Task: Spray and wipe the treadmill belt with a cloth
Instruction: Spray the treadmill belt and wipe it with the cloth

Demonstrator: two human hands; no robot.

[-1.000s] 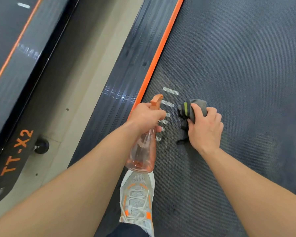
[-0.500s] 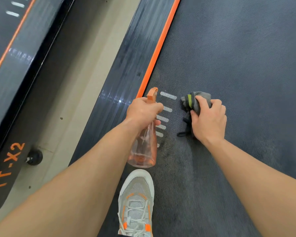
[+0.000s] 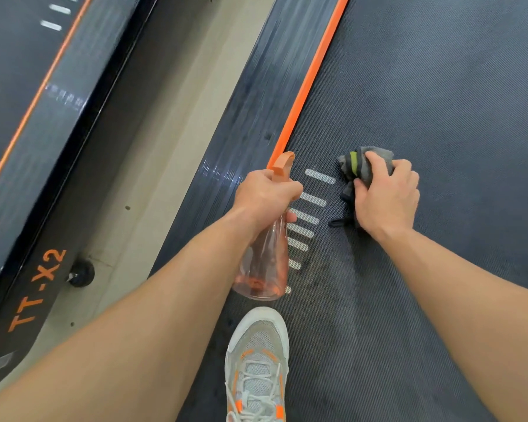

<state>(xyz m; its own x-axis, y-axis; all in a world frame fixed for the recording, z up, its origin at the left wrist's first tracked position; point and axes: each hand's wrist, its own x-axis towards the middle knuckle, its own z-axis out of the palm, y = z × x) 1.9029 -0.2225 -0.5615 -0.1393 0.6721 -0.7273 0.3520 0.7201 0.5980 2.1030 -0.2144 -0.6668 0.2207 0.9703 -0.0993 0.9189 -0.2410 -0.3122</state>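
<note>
**Cloth pressed on the belt, bottle held beside it**

Head view: the right hand [image 3: 384, 199] presses a bunched grey cloth [image 3: 363, 162] with a green stripe onto the dark treadmill belt [image 3: 439, 102], fingers curled over the fabric and the thumb tucked against its near side. The cloth lies on the belt's left part, just right of a row of white dashes [image 3: 310, 200].

The left hand [image 3: 265, 193] grips the neck of a clear orange spray bottle [image 3: 262, 263], fingers wrapped round it, nozzle pointing away and body hanging over the belt's edge.

An orange strip [image 3: 311, 77] separates the belt from the side rail [image 3: 256, 102]. A grey and orange shoe [image 3: 258, 360] stands on the belt. A second treadmill [image 3: 37, 117] marked TT-X2 stands across the floor [image 3: 165, 132].
</note>
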